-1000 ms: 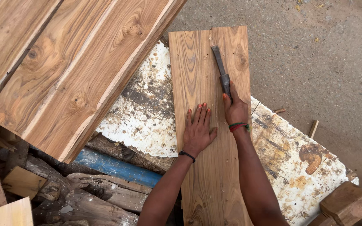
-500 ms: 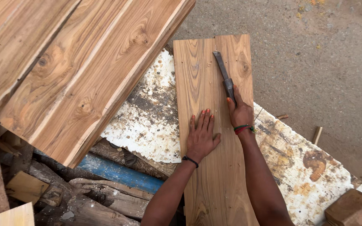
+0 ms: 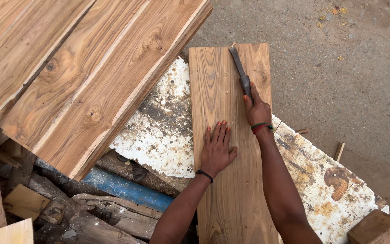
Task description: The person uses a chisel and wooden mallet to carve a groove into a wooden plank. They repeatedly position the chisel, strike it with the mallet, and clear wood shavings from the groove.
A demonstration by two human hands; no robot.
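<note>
A long light-brown wooden plank (image 3: 222, 90) lies lengthwise away from me on a stained white sheet (image 3: 159, 131). My left hand (image 3: 216, 149) presses flat on the plank's middle, fingers spread, a dark band at the wrist. My right hand (image 3: 257, 110), with red and green wristbands, grips the handle of a dark metal chisel (image 3: 240, 70). The chisel's blade lies along the plank and points to its far end.
Wide grained boards (image 3: 68, 77) lie stacked at the upper left, overhanging the sheet. Scrap timber (image 3: 91, 217) and a blue pipe (image 3: 123, 190) sit below them. A wood block (image 3: 378, 228) is at the lower right. Grey gritty ground (image 3: 339, 68) lies beyond.
My right hand has pushed the chisel further along the plank toward its far end. The left hand stays flat on the plank. The view has shifted slightly.
</note>
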